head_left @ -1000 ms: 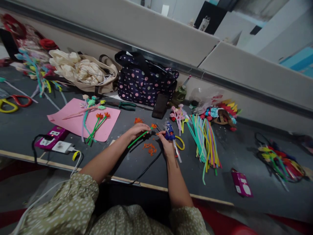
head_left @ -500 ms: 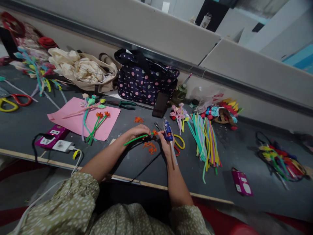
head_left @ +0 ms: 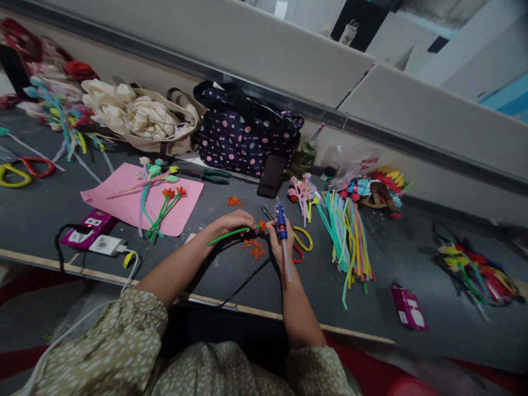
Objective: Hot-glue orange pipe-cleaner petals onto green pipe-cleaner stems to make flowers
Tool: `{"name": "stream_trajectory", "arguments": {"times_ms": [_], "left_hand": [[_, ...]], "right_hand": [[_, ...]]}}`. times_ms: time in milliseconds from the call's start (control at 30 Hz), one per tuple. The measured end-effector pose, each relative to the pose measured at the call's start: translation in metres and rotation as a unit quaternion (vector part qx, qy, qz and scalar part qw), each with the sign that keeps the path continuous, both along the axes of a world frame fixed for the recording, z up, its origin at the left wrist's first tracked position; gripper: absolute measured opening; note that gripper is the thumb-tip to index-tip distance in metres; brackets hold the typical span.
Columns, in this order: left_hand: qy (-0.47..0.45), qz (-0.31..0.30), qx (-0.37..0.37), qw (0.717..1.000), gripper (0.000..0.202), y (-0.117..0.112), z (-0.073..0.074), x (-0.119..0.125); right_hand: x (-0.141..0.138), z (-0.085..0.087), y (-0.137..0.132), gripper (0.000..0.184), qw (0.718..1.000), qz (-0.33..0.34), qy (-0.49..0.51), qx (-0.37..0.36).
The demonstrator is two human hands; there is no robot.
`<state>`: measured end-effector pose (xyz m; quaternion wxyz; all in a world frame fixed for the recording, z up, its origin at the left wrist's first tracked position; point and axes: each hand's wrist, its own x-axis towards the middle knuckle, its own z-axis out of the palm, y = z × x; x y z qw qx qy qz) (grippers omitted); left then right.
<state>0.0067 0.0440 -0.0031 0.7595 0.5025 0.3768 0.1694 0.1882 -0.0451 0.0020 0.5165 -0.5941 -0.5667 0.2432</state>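
Green fuzzy pipe-cleaner stem (head_left: 229,233) with orange bloom sits pinched in left hand (head_left: 233,220) grip over grey table (head_left: 49,214); right hand (head_left: 279,242) grip clenches blue glue gun (head_left: 281,222), nozzle beside bloom for gluing; orange scraps (head_left: 253,248) lie below.

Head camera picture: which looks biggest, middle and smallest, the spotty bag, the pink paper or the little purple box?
1. Spotty bag, largest, though the pink paper looks nearly as big, so that order is unsure.
2. Pink paper.
3. Little purple box, clearly smallest.
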Motion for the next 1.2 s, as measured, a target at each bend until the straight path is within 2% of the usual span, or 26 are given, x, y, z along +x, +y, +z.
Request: {"name": "stream_trajectory", "arguments": {"times_ms": [400, 867, 1200], "left_hand": [[0.003, 0.0, 0.006, 1.0, 0.008, -0.002, -0.0006, 0.0008], [-0.008, 0.002, 0.001, 1.0, 0.011, -0.0044, 0.0016, 0.003], [-0.016, 0.004, 0.005, 1.0, 0.007, -0.0031, -0.0037, 0.0033]], "right_hand": [[0.0016, -0.0024, -0.0005, 0.018, 0.998, -0.008, -0.056, 0.003], [0.0009, -0.0051, -0.0008, 0.018, 0.998, -0.012, -0.055, 0.01], [0.0013, -0.0055, -0.0017, 0.015, 0.998, -0.01, -0.057, 0.011]]}}
